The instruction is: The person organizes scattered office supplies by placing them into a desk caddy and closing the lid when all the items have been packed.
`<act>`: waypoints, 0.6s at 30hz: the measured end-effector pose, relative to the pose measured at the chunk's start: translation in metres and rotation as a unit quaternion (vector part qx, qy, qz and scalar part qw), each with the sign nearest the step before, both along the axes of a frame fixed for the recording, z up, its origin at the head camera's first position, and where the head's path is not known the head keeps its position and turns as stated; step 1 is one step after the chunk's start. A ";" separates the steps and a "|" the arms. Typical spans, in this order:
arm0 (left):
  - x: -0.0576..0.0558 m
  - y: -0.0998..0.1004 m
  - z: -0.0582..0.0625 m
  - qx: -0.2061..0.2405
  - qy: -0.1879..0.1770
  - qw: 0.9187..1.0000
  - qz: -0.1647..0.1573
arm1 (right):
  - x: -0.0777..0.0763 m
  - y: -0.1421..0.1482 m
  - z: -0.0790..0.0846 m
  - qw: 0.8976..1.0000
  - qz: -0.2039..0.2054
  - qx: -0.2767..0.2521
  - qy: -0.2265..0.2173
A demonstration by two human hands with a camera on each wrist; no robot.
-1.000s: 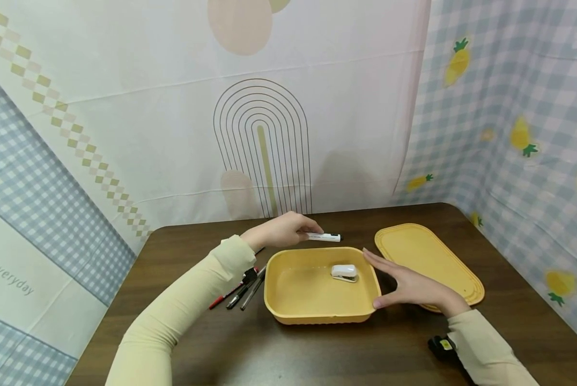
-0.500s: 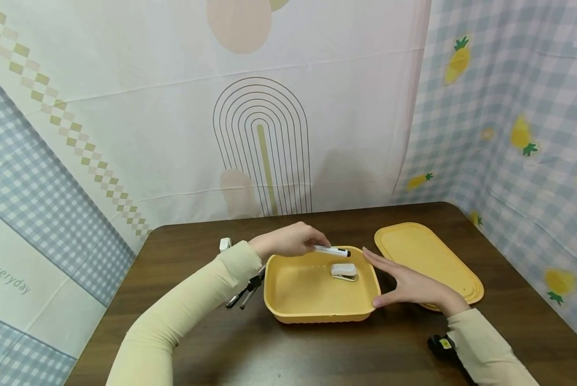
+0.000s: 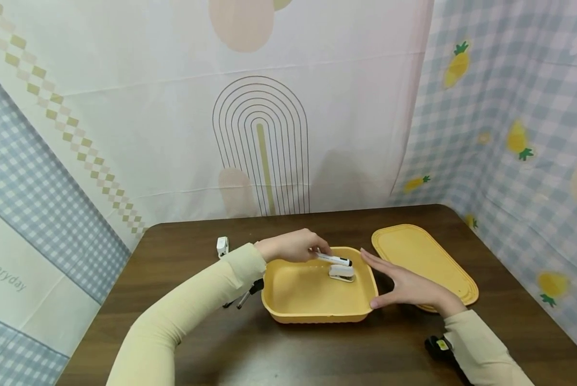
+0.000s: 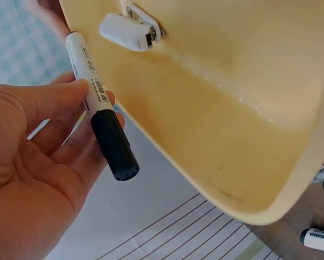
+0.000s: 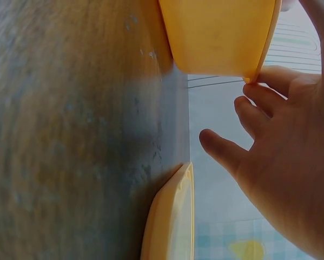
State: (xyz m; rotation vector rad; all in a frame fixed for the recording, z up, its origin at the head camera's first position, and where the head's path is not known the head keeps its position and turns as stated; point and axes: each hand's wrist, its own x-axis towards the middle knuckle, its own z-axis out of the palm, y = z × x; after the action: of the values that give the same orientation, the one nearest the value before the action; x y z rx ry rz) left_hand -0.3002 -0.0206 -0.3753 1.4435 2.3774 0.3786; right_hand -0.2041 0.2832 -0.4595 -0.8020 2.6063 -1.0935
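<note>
My left hand point(image 3: 295, 245) pinches a white marker point(image 3: 334, 259) with a black cap between thumb and fingers. The marker is over the back right part of a yellow plastic bin point(image 3: 312, 318). Just below it inside the bin sits a small white stapler point(image 3: 341, 274). In the left wrist view the marker's black cap point(image 4: 116, 146) points away from the bin's stapler end. My right hand point(image 3: 406, 287) spans the bin's right side with spread, fairly straight fingers, thumb near the front corner. In the right wrist view, fingertips touch the bin's point(image 5: 221, 38) corner.
A flat yellow lid point(image 3: 426, 265) lies on the brown table point(image 3: 288, 354), right of the bin. Left of it are pens point(image 3: 242, 301), partly hidden by the left sleeve, and a small white object point(image 3: 222, 246). Patterned cloth point(image 3: 365, 107) hangs behind.
My left hand has carried the marker from behind the bin forward and right, to over its inside. The right hand stays at the bin's right side.
</note>
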 end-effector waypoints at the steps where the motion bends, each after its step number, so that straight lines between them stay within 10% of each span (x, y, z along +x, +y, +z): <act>1: 0.000 0.000 -0.001 -0.002 -0.004 1.000 0.001 | 0.000 0.000 0.000 1.000 -0.001 0.001 0.002; 18: 0.002 0.010 -0.014 -0.027 -0.012 1.000 -0.004 | -0.001 0.000 -0.002 1.000 0.002 0.001 0.000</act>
State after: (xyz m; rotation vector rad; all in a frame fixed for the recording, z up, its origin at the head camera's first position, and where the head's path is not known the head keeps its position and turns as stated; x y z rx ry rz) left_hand -0.2982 -0.0105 -0.3898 1.4160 2.3443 0.3263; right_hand -0.2053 0.2835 -0.4612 -0.8057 2.6044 -1.0900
